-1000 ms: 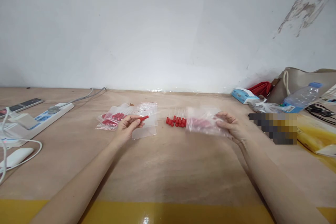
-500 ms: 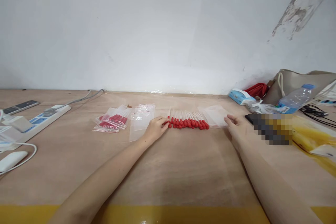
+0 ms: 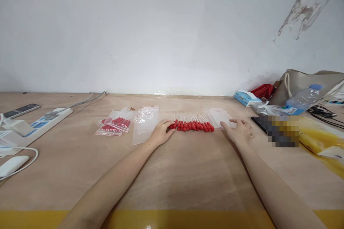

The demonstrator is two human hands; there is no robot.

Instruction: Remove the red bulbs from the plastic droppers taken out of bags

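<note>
Row of red-bulbed droppers, mid-table. Left hand, fingers loosely curled, touches its left end; right hand flat, fingers spread, on empty bag. Advice: lift one dropper by bulb, row undisturbed.

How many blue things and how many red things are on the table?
Blue tissue pack: 1
Blue bottle cap: 1
Red folded cloth: 1
Row of red-bulbed clear droppers: 1
Pile of clear bags holding red droppers: 1
Total: 5
</note>
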